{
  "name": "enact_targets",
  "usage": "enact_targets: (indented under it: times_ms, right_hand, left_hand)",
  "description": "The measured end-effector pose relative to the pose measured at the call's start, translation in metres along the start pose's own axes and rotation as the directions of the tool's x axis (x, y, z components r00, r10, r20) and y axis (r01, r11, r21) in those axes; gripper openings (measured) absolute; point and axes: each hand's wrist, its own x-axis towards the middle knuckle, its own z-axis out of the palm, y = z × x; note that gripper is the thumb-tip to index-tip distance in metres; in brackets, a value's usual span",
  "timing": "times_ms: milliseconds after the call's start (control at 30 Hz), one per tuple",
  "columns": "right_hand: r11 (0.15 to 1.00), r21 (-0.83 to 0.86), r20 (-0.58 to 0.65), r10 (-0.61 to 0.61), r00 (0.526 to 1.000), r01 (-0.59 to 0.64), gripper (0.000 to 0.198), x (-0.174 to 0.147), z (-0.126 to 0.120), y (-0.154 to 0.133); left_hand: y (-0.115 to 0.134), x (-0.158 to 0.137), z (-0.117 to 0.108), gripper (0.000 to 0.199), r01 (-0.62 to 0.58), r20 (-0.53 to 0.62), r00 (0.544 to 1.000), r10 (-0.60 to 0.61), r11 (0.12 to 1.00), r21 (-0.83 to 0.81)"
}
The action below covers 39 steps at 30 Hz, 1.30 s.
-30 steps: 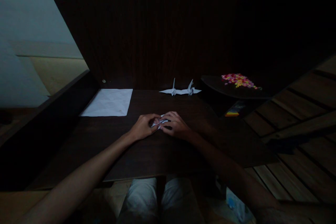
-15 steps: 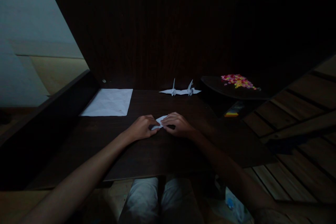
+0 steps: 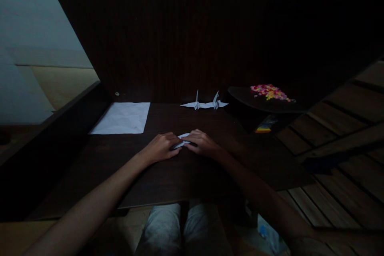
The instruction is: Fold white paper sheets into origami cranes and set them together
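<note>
A small folded white paper lies on the dark desk between my two hands, partly covered by fingers. My left hand grips its left side, thumb at the near edge and fingers on top. From the other side, my right hand pinches the right part, its fingertips near those of the left. Behind them, two white paper cranes stand side by side with wings meeting. At the back left, a creased square sheet of white paper lies flat.
A low curved shelf on the right bears a heap of small pink, red and yellow pieces. Under it sits a yellow-and-orange item. A tall dark panel closes the back, and a raised side board borders the left.
My right fingers have drawn closer together over the paper and its fold looks narrower. The whole view has shifted slightly; the cranes and the sheet stay in place.
</note>
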Motion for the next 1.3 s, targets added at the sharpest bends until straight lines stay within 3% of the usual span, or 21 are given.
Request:
enact_targets:
  times_ms: [300,467,600,733,833,933,1100,1200,1300]
  right_hand:
    - [1.0,-0.014,-0.109,-0.021,0.994,0.019,0.024,0.005,0.001,-0.006]
    - [0.995,-0.035,-0.295,0.081,0.952,-0.096,0.032,0.008,-0.012,-0.014]
    - [0.972,-0.049,-0.459,0.184,0.869,-0.232,0.038,0.008,-0.021,-0.02]
    - [0.956,0.044,-0.552,0.265,0.791,-0.29,0.032,0.01,-0.02,-0.023]
    - [0.891,0.236,-0.456,0.454,0.766,-0.387,0.026,0.013,-0.016,-0.024]
    - [0.796,0.363,-0.283,0.59,0.756,-0.485,0.033,0.013,-0.011,-0.025]
    - [0.665,0.56,-0.041,0.618,0.785,-0.495,0.029,0.013,-0.006,-0.028]
    - [0.534,0.668,0.09,0.633,0.769,-0.518,0.032,0.014,-0.005,-0.029]
    - [0.445,0.728,0.139,0.65,0.747,-0.522,0.031,0.015,-0.005,-0.027]
  left_hand:
    - [-0.002,0.001,0.005,0.021,0.093,-0.026,0.995,-0.093,0.996,0.005]
    - [0.003,0.002,-0.003,0.022,0.256,-0.112,0.95,-0.293,0.93,-0.263]
    - [-0.001,0.005,-0.008,0.029,0.374,-0.122,0.832,-0.541,0.71,-0.597]
    - [-0.005,0.008,-0.007,0.041,0.415,0.056,0.702,-0.71,0.343,-0.843]
    - [-0.002,0.01,-0.006,0.047,0.394,0.17,0.67,-0.722,0.152,-0.906]
    - [0.005,0.011,-0.005,0.046,0.356,0.209,0.678,-0.705,0.066,-0.932]
    - [0.015,0.013,-0.003,0.043,0.331,0.232,0.731,-0.642,0.035,-0.943]
    - [0.017,0.012,-0.002,0.038,0.335,0.254,0.767,-0.59,0.03,-0.942]
    - [0.017,0.012,-0.001,0.035,0.306,0.254,0.786,-0.564,-0.001,-0.952]
